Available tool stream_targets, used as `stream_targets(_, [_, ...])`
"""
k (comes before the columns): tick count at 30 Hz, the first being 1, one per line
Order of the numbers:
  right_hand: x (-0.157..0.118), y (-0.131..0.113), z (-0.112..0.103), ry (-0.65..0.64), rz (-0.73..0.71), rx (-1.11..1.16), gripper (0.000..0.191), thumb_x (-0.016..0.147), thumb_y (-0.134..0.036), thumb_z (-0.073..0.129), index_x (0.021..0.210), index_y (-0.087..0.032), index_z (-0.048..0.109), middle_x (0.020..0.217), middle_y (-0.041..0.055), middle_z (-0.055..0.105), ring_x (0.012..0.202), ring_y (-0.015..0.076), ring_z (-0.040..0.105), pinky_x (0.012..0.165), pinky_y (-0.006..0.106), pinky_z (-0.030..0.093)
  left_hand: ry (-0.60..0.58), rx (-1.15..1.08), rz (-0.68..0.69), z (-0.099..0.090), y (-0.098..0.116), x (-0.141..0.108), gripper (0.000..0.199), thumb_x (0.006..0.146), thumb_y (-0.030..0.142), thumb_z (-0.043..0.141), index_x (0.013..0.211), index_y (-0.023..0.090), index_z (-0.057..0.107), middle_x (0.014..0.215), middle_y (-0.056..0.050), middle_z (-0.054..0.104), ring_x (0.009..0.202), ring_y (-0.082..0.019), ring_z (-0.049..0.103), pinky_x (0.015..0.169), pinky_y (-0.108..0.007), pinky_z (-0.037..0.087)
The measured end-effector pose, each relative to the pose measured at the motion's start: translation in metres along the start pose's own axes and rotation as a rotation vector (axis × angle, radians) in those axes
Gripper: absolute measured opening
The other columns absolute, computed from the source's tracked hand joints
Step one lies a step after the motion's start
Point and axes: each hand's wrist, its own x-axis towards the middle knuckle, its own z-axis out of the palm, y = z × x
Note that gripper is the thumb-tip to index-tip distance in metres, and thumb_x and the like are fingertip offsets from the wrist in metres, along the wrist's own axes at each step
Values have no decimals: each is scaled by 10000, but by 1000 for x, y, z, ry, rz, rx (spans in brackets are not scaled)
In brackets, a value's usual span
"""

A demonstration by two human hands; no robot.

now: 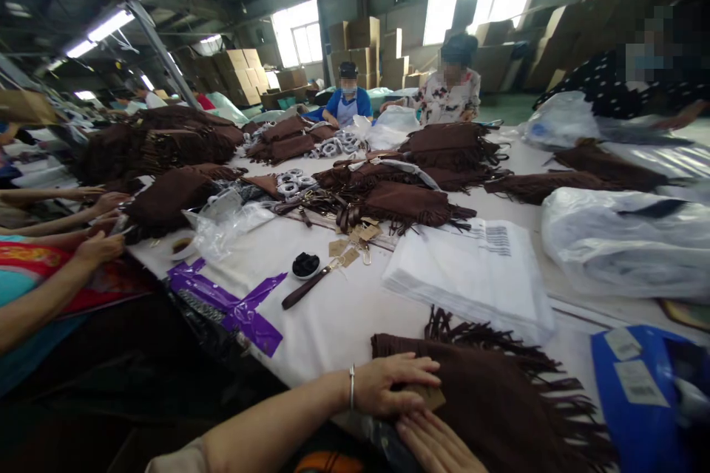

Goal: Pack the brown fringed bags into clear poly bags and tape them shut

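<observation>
A dark brown fringed bag (pixel 488 392) lies flat at the table's front edge, its fringe spread along the far and right sides. My left hand (pixel 391 384), with a bracelet at the wrist, rests on its left part, fingers stretched out. Under and beside those fingers shows a tan card tag (pixel 430 397), lying on the brown material. Just below, my right hand (pixel 435 443) is laid on the bag's near edge with fingers straight and together, close to the left thumb. The frame's bottom cuts off part of the right hand.
White plastic bags (pixel 466 266) are stacked beyond the bag. A small bowl of black pieces (pixel 305 264) and a brown wrist strap (pixel 305 290) lie left of them. Purple tape (pixel 233 303) marks the table edge. A blue package (pixel 637 384) sits right. Co-workers surround the table.
</observation>
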Motion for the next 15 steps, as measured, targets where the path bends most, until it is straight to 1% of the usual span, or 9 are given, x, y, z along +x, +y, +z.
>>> stream_targets(2, [15,1,-9,-135,21,18,449,877,-52,328,1268,-163,520,1272,-30,571,1188,120,515,1025,261,415,8,-50,-42,-9,-1,10,494,928,492,407,1320,208,507,1415,-72,449,1340,-219,373,1148,-390,231])
stream_targets(4, [30,0,-11,-183,136,62,453,895,-62,323,1315,-157,464,1313,-14,539,1239,123,465,1050,295,398,25,-73,-121,-22,-2,21,488,934,492,389,1310,210,518,1381,-60,493,1303,-220,426,1117,-369,303])
stream_targets(6, [40,-2,-10,-214,232,107,444,927,-144,360,1367,-191,395,1349,-12,508,1273,129,425,1057,312,391,15,-52,-189,-31,-1,29,476,932,491,395,1294,216,534,1360,-44,518,1277,-218,459,1100,-354,335])
stream_targets(8, [40,-4,-16,-254,239,180,476,930,-274,429,1397,-228,347,1388,-16,464,1299,151,392,1054,325,391,-7,10,-198,-34,2,32,449,936,465,398,1281,220,546,1358,-32,520,1282,-205,453,1105,-338,332])
stream_targets(10, [26,-6,-30,-232,268,288,507,907,-343,479,1389,-228,370,1386,-3,468,1291,172,407,1043,327,397,14,119,-168,-31,7,31,417,940,426,407,1269,218,554,1355,-32,523,1290,-190,444,1112,-328,325])
stream_targets(11, [14,-8,-41,-193,361,352,486,904,-334,483,1371,-222,402,1367,11,493,1270,171,436,1031,313,407,39,192,-146,-26,9,31,402,938,409,418,1260,215,560,1345,-37,533,1288,-186,446,1118,-329,318])
stream_targets(12, [-2,-11,-52,-141,525,420,443,910,-307,468,1345,-222,441,1335,21,529,1234,164,479,1011,290,425,64,270,-119,-20,12,31,389,936,392,430,1253,211,564,1333,-43,545,1285,-183,449,1125,-333,309])
stream_targets(14, [-37,-19,-73,-27,996,572,361,930,-289,411,1268,-237,530,1224,34,619,1109,155,584,923,244,489,63,415,-39,-1,16,34,377,929,364,452,1253,201,557,1322,-55,553,1291,-182,440,1143,-342,275])
stream_targets(15, [-56,-23,-82,24,1235,664,346,939,-320,385,1220,-243,572,1160,37,656,1031,158,629,863,235,523,27,477,15,12,17,37,393,921,358,469,1270,193,539,1335,-63,541,1306,-187,420,1154,-352,253])
